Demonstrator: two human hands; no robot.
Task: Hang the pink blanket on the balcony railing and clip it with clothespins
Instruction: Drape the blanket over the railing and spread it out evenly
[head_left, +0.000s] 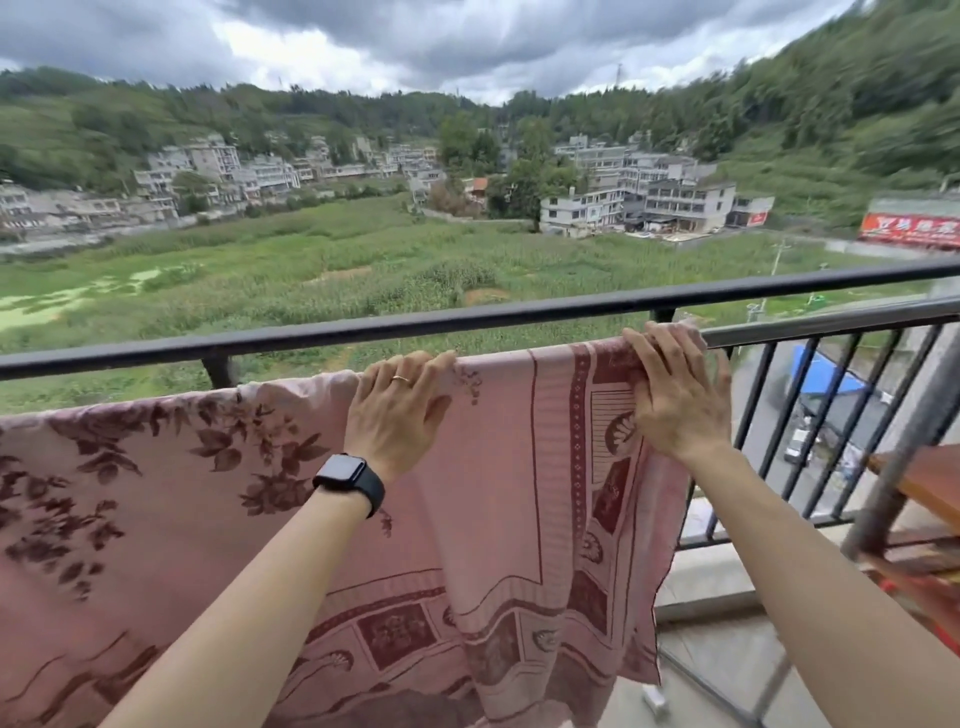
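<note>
Hand (400, 410) fingertips hidden behind blanket (498, 467)

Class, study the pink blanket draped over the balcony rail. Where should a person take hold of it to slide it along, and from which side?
Grip the pink blanket along its top fold over the lower rail, reaching from the balcony side with fingers hooked over the top. There the cloth is supported and taut; below it hangs loose. The left hand and right hand already rest there.
</note>
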